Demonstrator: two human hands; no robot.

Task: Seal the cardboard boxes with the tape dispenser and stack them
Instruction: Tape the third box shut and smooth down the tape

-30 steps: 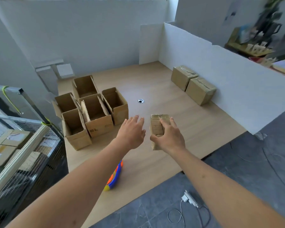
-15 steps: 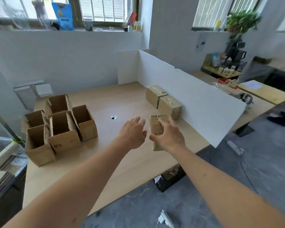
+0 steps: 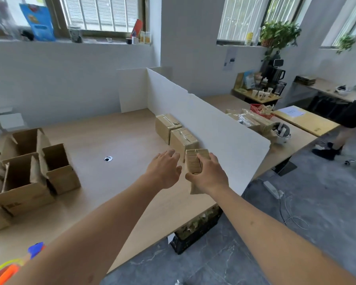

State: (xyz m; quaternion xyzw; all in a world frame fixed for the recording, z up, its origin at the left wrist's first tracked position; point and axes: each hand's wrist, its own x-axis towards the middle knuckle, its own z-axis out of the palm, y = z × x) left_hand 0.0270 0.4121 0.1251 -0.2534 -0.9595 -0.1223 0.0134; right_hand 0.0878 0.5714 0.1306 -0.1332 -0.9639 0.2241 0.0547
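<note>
Right hand (image 3: 211, 174) clamped over sealed box (image 3: 194, 163) at frame centre, fingers wrapped across its top. Left hand (image 3: 164, 168) just beside, spread, gripping nothing. Two taped boxes (image 3: 177, 131) directly beyond the fingertips, up-frame along the divider (image 3: 210, 128); held box's long axis points toward them. Probably joining that row.

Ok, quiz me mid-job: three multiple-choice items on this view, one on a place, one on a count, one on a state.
1. Where do the sealed boxes sit?
A. along the white divider
B. on the floor
C. on the windowsill

2. How many sealed boxes rest by the divider, not counting the held one?
A. five
B. two
C. none

3. What is the right hand doing?
A. hanging free
B. gripping a closed box
C. holding the tape dispenser

Answers: 1 A, they line the white divider. 2 B, two stand side by side. 3 B, fingers wrap the box; the left hand is open.
</note>
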